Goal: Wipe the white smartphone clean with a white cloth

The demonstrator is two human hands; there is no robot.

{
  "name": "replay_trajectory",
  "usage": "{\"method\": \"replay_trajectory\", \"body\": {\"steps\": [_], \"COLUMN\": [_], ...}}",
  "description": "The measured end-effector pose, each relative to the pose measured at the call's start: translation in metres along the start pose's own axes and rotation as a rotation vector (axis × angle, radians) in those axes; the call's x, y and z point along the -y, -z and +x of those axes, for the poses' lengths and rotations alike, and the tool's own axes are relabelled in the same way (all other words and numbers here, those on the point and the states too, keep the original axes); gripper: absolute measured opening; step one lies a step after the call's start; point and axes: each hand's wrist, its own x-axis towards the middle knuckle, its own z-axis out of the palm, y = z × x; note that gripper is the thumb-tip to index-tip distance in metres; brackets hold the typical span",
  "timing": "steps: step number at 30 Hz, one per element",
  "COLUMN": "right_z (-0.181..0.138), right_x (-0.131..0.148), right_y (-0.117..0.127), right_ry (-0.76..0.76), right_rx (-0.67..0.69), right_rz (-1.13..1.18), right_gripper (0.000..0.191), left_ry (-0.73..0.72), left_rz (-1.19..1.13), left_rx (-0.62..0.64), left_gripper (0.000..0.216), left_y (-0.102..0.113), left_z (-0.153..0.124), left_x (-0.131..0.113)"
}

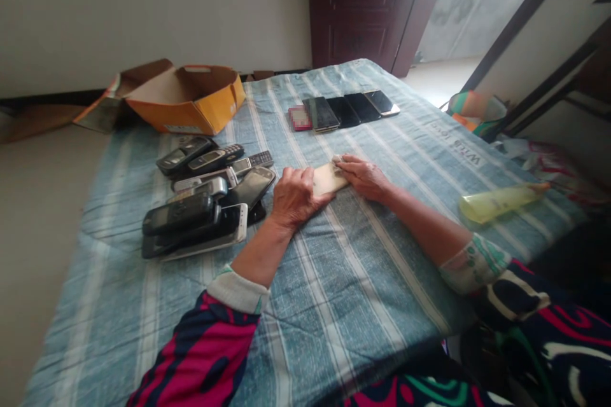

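A pale cream mobile phone (329, 180) lies on the striped tablecloth between my hands, its back or cover facing up. My left hand (296, 196) is closed around its left end, with the thumb along the near edge. The fingers of my right hand (365, 177) press on the phone's right end. At those fingertips shows a small pale crumpled scrap (337, 159), perhaps cloth, mostly hidden by the hand. Left of my left hand is a heap of old phones (184, 213), including keypad ones and touchscreen ones.
Beyond my hands, several dark phones (346, 111) lie in a row beside a small red-edged item (300, 118). An open orange cardboard box (219, 105) stands at the back left. A yellow-green bottle (499, 202) lies on the tablecloth (382, 305) at right.
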Motion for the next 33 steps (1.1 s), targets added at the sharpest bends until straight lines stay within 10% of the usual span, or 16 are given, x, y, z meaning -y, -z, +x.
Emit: {"method": "replay_trajectory", "body": {"steps": [15, 33], "right_z": [0.013, 0.024], "right_x": [0.041, 0.035], "right_y": [-0.018, -0.006], "right_ry": [0.269, 0.189], "right_rx": [0.158, 0.159], "right_rz": [-0.126, -0.2], "right_gripper": [0.031, 0.03], "left_ry": [0.012, 0.092], "left_rz": [-0.001, -0.092], "left_rx": [-0.029, -0.075], "left_gripper": [0.033, 0.089], "left_y": [-0.001, -0.004], "left_z": [0.002, 0.002], "left_x": [-0.003, -0.006]}}
